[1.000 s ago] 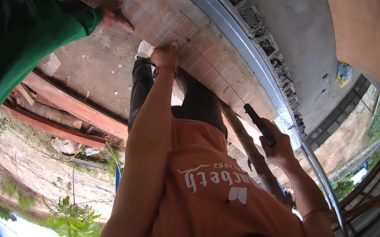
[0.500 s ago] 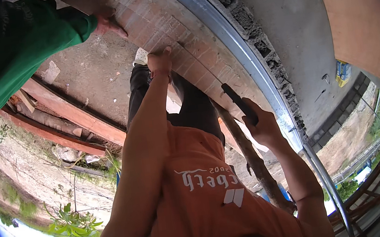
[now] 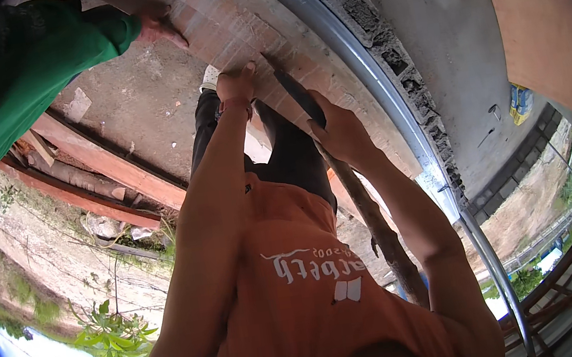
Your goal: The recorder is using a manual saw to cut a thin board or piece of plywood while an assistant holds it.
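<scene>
A wide, worn wooden board [image 3: 234, 30] with pale scratch lines runs diagonally in front of me. My left hand [image 3: 237, 84] is closed over its near edge, thumb on top. In my right hand [image 3: 345, 131] is a thin-bladed handsaw [image 3: 298, 94], the fingers wrapped round its long black handle. Most of its blade is hidden; the handle's front end lies just above the board, to the right of my left hand. Another person's hand [image 3: 162, 32], below a green sleeve [image 3: 59, 46], rests on the board's far left part.
Beyond the board lie a shiny metal channel [image 3: 368, 77] and a rough hollow-block wall top [image 3: 395, 59]. A round wooden pole [image 3: 380, 235] stands under the board beside my leg. Reddish planks [image 3: 110, 158] lie at left. At right is a yellow-blue bag [image 3: 520, 104].
My right hand has pushed the saw forward and left, toward my left hand; less of the blade shows now. My left hand and the other person's hand stay nearly in place.
</scene>
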